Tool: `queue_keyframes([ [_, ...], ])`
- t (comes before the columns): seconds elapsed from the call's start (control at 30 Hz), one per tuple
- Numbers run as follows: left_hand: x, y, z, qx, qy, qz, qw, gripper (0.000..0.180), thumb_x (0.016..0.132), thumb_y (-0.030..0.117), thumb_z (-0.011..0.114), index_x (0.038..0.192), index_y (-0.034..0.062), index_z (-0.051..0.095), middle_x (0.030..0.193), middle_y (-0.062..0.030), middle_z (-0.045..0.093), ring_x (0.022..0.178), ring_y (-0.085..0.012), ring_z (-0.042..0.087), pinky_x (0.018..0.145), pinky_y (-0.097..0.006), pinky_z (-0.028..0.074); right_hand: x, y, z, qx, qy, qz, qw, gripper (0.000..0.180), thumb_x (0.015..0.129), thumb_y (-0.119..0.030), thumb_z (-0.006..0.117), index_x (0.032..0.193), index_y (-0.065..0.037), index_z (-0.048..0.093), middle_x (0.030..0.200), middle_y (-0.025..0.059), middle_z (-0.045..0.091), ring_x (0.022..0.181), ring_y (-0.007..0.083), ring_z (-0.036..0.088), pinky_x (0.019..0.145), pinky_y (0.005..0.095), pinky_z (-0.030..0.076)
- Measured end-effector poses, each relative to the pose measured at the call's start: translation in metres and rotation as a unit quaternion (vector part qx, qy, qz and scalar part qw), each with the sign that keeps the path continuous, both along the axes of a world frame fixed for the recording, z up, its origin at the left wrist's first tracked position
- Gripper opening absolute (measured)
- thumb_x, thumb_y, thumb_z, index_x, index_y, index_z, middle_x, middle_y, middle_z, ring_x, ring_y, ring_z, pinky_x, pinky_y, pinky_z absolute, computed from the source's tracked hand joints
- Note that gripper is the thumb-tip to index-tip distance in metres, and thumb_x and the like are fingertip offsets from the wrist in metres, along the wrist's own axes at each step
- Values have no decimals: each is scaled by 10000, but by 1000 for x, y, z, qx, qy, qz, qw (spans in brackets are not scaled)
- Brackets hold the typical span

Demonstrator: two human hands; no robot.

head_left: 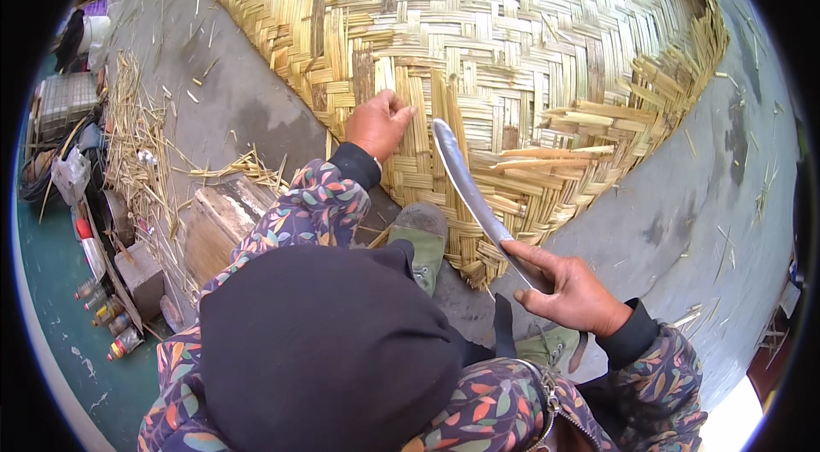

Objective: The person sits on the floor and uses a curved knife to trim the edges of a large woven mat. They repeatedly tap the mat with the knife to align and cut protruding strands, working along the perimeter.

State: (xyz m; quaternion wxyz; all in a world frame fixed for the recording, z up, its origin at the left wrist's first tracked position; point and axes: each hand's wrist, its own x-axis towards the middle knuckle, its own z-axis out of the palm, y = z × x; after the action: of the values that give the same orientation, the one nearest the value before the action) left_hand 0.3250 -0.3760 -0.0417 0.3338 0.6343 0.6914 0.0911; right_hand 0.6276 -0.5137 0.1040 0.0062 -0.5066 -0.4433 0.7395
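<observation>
Black cap (325, 332) nearest, the left hand (376, 125) curls on the mat (504, 67), perhaps steadying it, grip unclear, while the right hand (574, 288) clamps a knife (474, 189), forefinger extended seemingly for control.

Items counted: one woven mat (512, 59), one curved blade (474, 196), one left hand (377, 126), one right hand (576, 291), two green shoes (430, 251), one black head covering (325, 341)

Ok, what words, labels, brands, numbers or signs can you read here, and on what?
None can be read.
Blade in the right hand: no lettering visible.
Woven mat: none visible.
Patterned jacket: leaf print, no lettering visible.
Bottles at far left: too small and blurred to read.
</observation>
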Motion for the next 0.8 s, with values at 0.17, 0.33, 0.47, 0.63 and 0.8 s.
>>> queue_keyframes([
  [0.17, 20, -12, -3, -177, -384, 85, 902, 550, 915, 106, 621, 1381, -83, 399, 962, -140, 664, 645, -157, 667, 526, -262, 550, -16, -5, 5, -50, 162, -70, 983, 653, 829, -109, 651, 1449, -117, 446, 1316, 56, 592, 1131, 92, 538, 972, 272, 438],
  [0.33, 22, -3, 5, -355, -407, 100, 836, 342, 929, 123, 616, 1234, 3, 518, 934, -51, 654, 606, -112, 658, 513, -224, 553, -26, 4, 14, -105, 202, -31, 973, 684, 817, 20, 602, 1468, -47, 402, 1448, 67, 468, 1280, 94, 433, 1074, 271, 342],
  [0.47, 16, -2, 5, -424, -417, 96, 798, 305, 945, 126, 595, 1221, 21, 521, 950, -34, 652, 622, -112, 667, 514, -220, 555, -36, 7, 9, -126, 243, -90, 958, 687, 829, 1, 599, 1480, -72, 390, 1323, 26, 535, 1114, 66, 490, 961, 239, 409],
  [0.63, 17, -15, 4, -316, -319, 88, 889, 208, 947, 191, 622, 1020, -1, 587, 731, -33, 645, 551, -111, 649, 455, -212, 497, -39, 14, 1, -145, 236, -119, 954, 676, 848, -1, 594, 1485, -84, 384, 1223, 4, 563, 1011, 40, 505, 894, 216, 439],
  [0.8, 27, -38, 1, -163, -393, 205, 881, 177, 929, 96, 630, 1006, -40, 548, 730, -62, 660, 456, -101, 579, 401, -234, 463, -38, 23, -13, -238, 120, -167, 949, 618, 889, -82, 600, 1474, -87, 399, 1090, 46, 630, 932, 87, 580, 853, 244, 476],
])
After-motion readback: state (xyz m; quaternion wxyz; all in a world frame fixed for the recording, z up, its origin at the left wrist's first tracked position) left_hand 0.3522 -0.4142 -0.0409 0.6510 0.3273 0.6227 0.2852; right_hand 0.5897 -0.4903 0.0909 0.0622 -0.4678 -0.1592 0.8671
